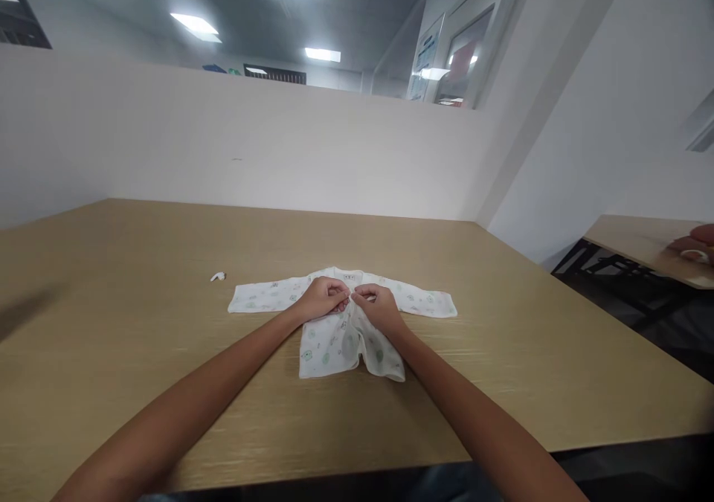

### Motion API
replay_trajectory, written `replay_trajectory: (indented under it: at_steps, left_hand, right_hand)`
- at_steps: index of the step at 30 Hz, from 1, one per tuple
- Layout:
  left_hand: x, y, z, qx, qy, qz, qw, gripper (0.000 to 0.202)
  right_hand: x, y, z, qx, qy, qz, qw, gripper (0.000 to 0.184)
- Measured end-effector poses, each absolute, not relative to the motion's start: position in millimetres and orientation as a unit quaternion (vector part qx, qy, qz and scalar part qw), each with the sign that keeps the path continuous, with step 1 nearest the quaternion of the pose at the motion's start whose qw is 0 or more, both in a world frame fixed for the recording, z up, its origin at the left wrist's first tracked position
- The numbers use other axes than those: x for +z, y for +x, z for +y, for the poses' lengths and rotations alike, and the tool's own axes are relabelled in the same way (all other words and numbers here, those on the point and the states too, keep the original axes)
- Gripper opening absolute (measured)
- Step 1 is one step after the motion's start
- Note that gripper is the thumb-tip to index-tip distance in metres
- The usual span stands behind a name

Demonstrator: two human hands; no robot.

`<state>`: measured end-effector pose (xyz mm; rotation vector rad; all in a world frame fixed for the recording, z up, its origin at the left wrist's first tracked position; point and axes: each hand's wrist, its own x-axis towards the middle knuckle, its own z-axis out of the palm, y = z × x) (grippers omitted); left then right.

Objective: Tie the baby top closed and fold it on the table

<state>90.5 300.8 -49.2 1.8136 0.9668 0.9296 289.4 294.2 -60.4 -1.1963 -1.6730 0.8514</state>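
Observation:
A small white baby shirt (329, 342) with a green and grey print lies on the table, its sleeves spread out to both sides and its neckline away from me. My left hand (325, 297) pinches the front of the shirt near its upper middle. Right beside it, my right hand (376, 305) pinches the same front opening, and the fingertips of both hands almost meet. Below the hands the cloth is gathered up, and its lower edges part at the bottom hem. Whatever fastener lies between the fingertips is too small to make out.
A small white object like an earbud (219, 276) lies left of the left sleeve on the wooden table (167, 249). A white partition (290, 152) rises behind the table. At the far right stands another table (641, 238) with part of a person's hand on it.

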Motion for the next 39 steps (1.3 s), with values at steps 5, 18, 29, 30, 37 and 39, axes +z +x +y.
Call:
replay_trajectory:
  at_steps: [5,18,29,30,37,39]
  left_hand:
    - [-53.8,90.9,302.9,0.380,0.722,0.406,0.411,0.026]
    - [-38.6,89.1,300.5,0.345,0.701,0.393,0.485,0.032]
    - [-44.3,88.0,306.0,0.335,0.763,0.463,0.302,0.024]
    - [-45.7,88.6,306.3,0.327,0.781,0.468,0.254,0.025]
    - [-51.4,87.2,304.6,0.315,0.821,0.458,0.128,0.019]
    - [-51.9,83.5,304.1,0.313,0.832,0.445,0.110,0.013]
  right_hand:
    - [-64.0,284.6,292.1,0.315,-0.492,-0.669,0.460,0.013]
    - [-64.1,292.9,302.3,0.326,-0.449,-0.710,0.434,0.009]
    - [-60.1,296.6,300.3,0.286,-0.474,-0.725,0.410,0.019]
    - [-61.4,296.0,301.3,0.267,-0.477,-0.728,0.414,0.016]
    - [-54.9,307.7,299.8,0.242,-0.432,-0.773,0.397,0.013]
    - [-51.6,312.3,298.0,0.246,-0.402,-0.801,0.370,0.014]
